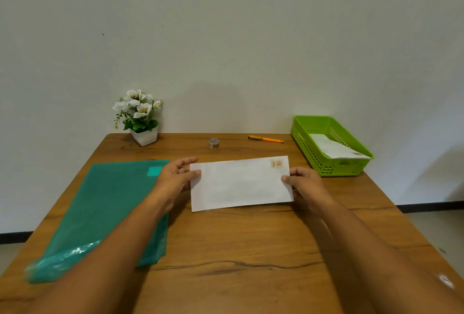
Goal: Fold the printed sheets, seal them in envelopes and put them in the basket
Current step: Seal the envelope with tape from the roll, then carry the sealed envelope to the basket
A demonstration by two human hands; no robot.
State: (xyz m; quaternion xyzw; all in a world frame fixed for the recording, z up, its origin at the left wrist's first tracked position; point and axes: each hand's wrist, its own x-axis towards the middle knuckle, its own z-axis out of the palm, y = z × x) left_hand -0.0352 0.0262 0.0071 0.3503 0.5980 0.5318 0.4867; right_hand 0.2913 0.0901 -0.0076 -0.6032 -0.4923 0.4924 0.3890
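Brown wooden worktop (251, 243) bore a white stamped paper envelope (241, 184), long axis nine-to-three, its ends pinched by left hand (173, 180) and right hand (305, 184) fingers (194, 173); the green latticed plastic basket (305, 148) sat at two o'clock, nearer the right.

The envelope (241, 183) I pinch is smooth, matt white paper. Under it the table (251, 243) is brown wood with a low sheen, dark grain lines and fine cracks. At nine o'clock the folder (108, 208) is thin teal plastic, translucent, and glossy where light glares off its near end. At two o'clock the basket (306, 148) is lime plastic, perforated and faintly shiny; the envelopes (336, 149) in it are the same matt paper. The pot (145, 137) at eleven looks smooth and white.
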